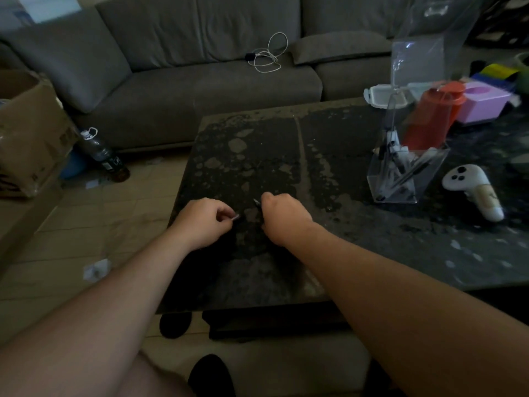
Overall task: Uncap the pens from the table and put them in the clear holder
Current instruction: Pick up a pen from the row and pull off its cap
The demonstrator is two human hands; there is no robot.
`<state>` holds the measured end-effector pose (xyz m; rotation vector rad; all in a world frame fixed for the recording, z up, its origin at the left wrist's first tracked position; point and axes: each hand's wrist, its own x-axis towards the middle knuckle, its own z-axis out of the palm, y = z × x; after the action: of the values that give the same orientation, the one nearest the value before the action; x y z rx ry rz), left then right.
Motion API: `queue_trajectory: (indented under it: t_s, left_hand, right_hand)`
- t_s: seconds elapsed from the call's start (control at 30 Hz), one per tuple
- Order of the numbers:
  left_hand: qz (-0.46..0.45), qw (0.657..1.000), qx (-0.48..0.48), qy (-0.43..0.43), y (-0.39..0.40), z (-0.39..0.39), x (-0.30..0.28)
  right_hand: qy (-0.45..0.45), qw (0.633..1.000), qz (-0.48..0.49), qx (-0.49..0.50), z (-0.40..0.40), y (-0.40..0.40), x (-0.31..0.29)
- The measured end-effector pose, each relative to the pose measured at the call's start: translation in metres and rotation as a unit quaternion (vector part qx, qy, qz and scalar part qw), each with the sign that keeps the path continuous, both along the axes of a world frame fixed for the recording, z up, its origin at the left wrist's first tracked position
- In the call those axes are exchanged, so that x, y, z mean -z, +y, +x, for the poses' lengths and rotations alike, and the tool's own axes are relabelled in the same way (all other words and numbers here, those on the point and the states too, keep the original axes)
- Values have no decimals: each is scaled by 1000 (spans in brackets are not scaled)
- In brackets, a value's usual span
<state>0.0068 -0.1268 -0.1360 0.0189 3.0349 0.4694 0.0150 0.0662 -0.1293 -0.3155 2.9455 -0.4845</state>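
Over the near left part of the dark speckled table (286,156), my right hand (282,216) grips a dark pen (256,202) whose bare tip pokes out to the left of the fist. My left hand (204,222) pinches the small pen cap (235,217), held a short gap away from the tip. Most of the pen body is hidden inside my fist. The clear holder (406,170) stands on the table to the right with several pens leaning inside it.
A white game controller (472,193) lies right of the holder. Behind it stand a red lidded container (432,116), a pink box (483,103) and a white tray (383,96). A grey sofa (200,67) with a cable, a cardboard box (28,130) and a bottle (100,153) are beyond.
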Motion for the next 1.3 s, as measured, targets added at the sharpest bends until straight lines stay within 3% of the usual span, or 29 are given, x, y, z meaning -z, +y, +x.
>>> queue_trajectory:
  t_s: [0.17,0.37,0.77,1.17,1.3]
  left_hand:
    - [75,997,13,-1,15,-3,-4]
    - [105,994,-4,32,30,-4,-7]
    - [138,989,21,42,57,-1,-15]
    - [167,984,27,51,68,1,-19]
    - [175,979,32,99,74,4,-28]
  right_hand:
    - [-27,999,-23,31,-7,28,-2]
    - [47,996,-80,-6,-13,56,-12]
    - [74,994,-66,-53,-11,78,-14]
    - [167,984,-30,-60,1,75,-25]
    - [197,979,-49,-26,3,74,-28]
